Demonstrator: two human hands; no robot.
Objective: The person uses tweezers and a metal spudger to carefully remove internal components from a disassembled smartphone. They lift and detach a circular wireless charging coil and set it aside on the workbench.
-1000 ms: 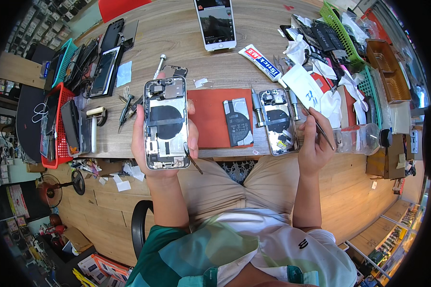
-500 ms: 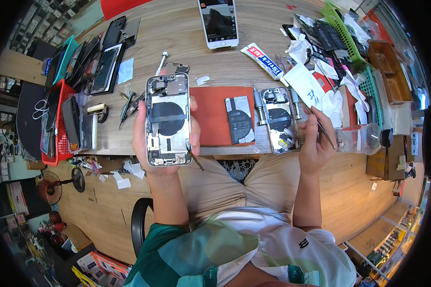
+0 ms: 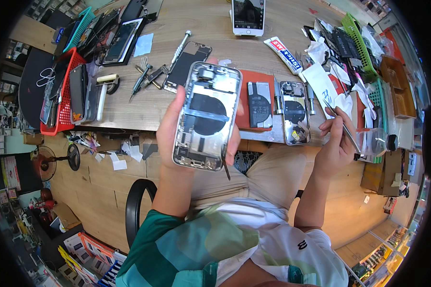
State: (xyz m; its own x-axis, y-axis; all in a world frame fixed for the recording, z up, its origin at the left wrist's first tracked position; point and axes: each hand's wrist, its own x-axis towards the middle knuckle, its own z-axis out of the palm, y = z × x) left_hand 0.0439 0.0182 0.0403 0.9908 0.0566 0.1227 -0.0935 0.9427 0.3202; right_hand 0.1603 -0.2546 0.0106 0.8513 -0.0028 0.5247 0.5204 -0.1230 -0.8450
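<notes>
My left hand (image 3: 169, 138) is closed around an opened phone housing (image 3: 230, 125), held up above the table's front edge with its inside showing. A thin dark strip (image 3: 226, 170) hangs at its lower right corner. Pinched in my right hand (image 3: 334, 147) is a pair of tweezers (image 3: 350, 137), off to the right and apart from the housing. Between the hands, a phone battery (image 3: 260, 107) lies on a red-brown mat (image 3: 244, 81). A second opened phone housing (image 3: 294, 98) rests right of the mat, with a screwdriver (image 3: 311, 100) beside it.
At the back, a lit phone (image 3: 248, 31) stands upright. A glue tube (image 3: 283, 55) lies near parts and paper scraps on the right, by a clear jar (image 3: 371, 142). Leftward are a dark phone panel (image 3: 189, 62), a small hammer (image 3: 102, 98) and a red basket (image 3: 62, 119).
The view has shifted. The housing in my left hand has moved right and tilted, now overlapping the mat's left side. My right hand has moved outward with the tweezers.
</notes>
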